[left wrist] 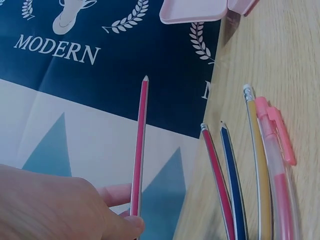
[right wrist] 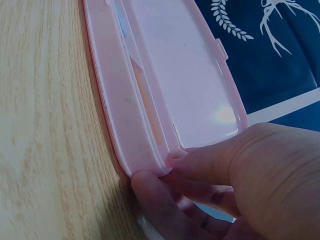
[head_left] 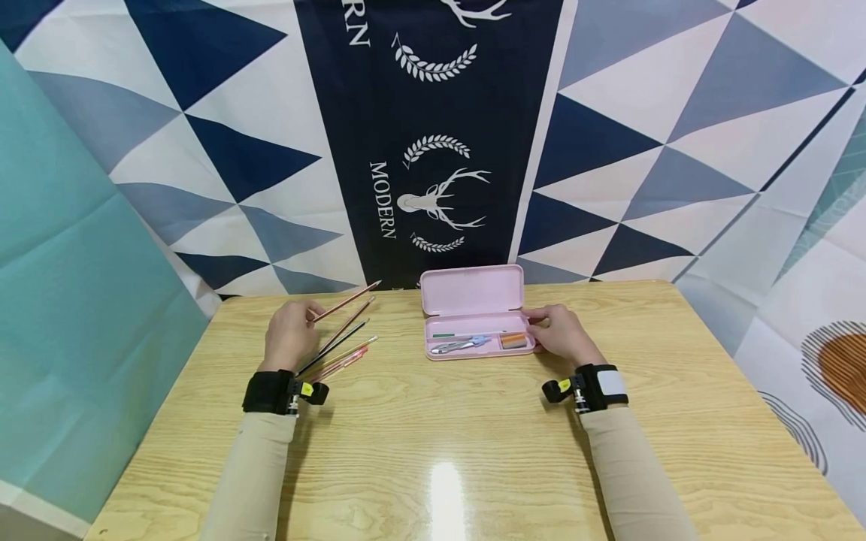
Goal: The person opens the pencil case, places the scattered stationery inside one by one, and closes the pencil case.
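Pinching a red pencil (left wrist: pixel 139 145) near one end with the left hand (head_left: pixel 290 336), seemingly to clear the loose pencils (left wrist: pixel 232 175) and pink pen (left wrist: pixel 276 160) on the counter (head_left: pixel 379 451); holding the open pencil case (head_left: pixel 472 291) there by its right end with the right hand (head_left: pixel 563 334), likely for steadiness.

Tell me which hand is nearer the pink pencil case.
Right. The right hand grips the right end of the pencil case; the left hand is apart, to the case's left, holding a pencil.

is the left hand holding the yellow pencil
No, the left hand pinches a red pencil, while the yellow pencil lies on the table.
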The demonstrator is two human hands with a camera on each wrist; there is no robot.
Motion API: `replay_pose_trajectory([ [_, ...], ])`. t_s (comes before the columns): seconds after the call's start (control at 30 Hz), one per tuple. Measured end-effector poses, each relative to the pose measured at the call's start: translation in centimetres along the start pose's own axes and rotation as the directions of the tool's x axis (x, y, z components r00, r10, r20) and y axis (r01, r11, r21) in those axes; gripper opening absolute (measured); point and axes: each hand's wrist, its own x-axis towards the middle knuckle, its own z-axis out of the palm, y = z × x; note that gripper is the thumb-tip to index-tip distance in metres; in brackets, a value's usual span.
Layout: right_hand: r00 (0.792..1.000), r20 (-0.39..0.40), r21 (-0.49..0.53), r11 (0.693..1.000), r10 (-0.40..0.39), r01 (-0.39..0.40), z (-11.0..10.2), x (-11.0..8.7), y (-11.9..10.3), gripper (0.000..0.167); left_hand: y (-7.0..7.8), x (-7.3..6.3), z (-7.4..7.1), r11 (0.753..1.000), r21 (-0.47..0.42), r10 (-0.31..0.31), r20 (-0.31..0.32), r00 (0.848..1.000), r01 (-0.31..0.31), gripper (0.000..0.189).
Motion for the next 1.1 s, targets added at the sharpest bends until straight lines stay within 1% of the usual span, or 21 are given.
replay_pose_trajectory([
  [0.2,1.000,0.000,0.000,1.000,0.009,-0.009,0.0,-0.1,-0.2,0.042,0.6,-0.3,-0.3,1.000,-0.016,0.005,-0.008,1.000,-0.005,0.033],
  [0.33,1.000,0.000,0.004,1.000,0.015,-0.015,0.0,-0.1,-0.1,0.042,0.7,-0.1,-0.1,1.000,-0.026,0.010,-0.009,1.000,-0.010,0.034],
  [0.37,1.000,-0.001,0.005,1.000,0.014,-0.014,0.1,-0.1,-0.1,0.042,-0.5,0.7,0.8,0.999,-0.043,0.029,-0.024,0.999,-0.030,0.034],
  [0.47,1.000,-0.002,0.011,1.000,0.011,-0.011,0.1,-0.2,0.1,0.042,-0.6,0.9,1.2,0.998,-0.045,0.037,-0.028,0.999,-0.039,0.034],
  [0.57,1.000,-0.003,0.017,1.000,0.006,-0.006,0.1,-0.2,0.1,0.042,-0.5,0.9,1.4,0.998,-0.038,0.053,-0.034,0.998,-0.055,0.032],
  [0.6,1.000,-0.003,0.018,1.000,0.004,-0.004,0.1,-0.3,0.1,0.042,0.8,0.1,0.6,0.999,-0.018,0.041,-0.021,0.999,-0.041,0.032],
  [0.83,1.000,-0.007,0.008,1.000,0.007,-0.006,0.1,-0.4,0.0,0.042,1.7,-0.3,1.0,0.998,0.015,0.069,-0.025,0.997,-0.068,0.029],
  [0.93,1.000,-0.006,0.008,1.000,0.007,-0.007,0.1,-0.5,0.0,0.042,1.8,-0.2,1.4,0.997,0.023,0.076,-0.026,0.997,-0.075,0.028],
  [1.1,1.000,-0.005,0.006,1.000,0.002,-0.002,0.2,-0.6,0.0,0.042,2.0,-0.1,2.1,0.997,0.026,0.079,-0.008,0.997,-0.078,0.029],
])
